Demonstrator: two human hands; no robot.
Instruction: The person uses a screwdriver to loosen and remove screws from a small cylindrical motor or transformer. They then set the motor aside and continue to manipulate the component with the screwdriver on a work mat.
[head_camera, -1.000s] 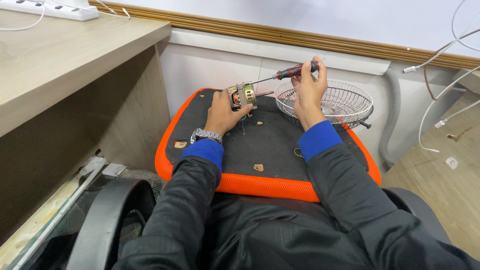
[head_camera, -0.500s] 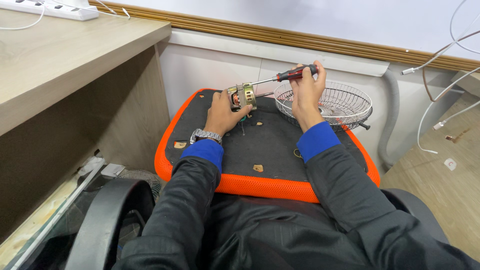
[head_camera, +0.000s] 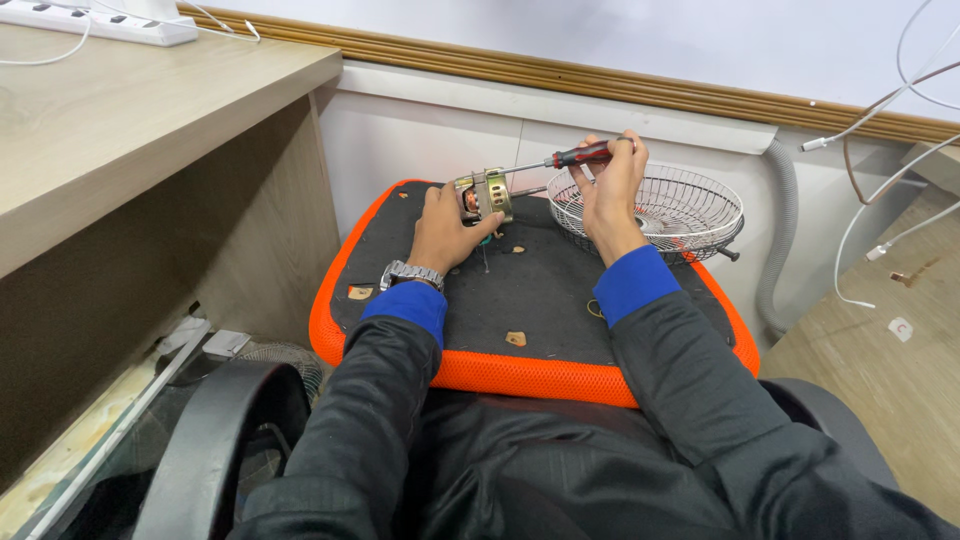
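My left hand (head_camera: 446, 226) grips a small electric motor (head_camera: 484, 193) with a brass-coloured metal frame, holding it on the black top of an orange-edged lap board (head_camera: 520, 372). My right hand (head_camera: 607, 192) is closed around the red and black handle of a screwdriver (head_camera: 578, 156). Its shaft runs left and its tip meets the motor's top. A metal watch sits on my left wrist.
A round wire fan guard (head_camera: 672, 211) lies on the board's far right, just behind my right hand. Small screws and bits lie on the board. A wooden desk (head_camera: 120, 110) with a power strip stands at left. Loose cables hang at right, and a black chair arm (head_camera: 215, 440) is at lower left.
Both hands keep their hold. The screwdriver handle has shifted only slightly between the frames; the motor stays in the same place.
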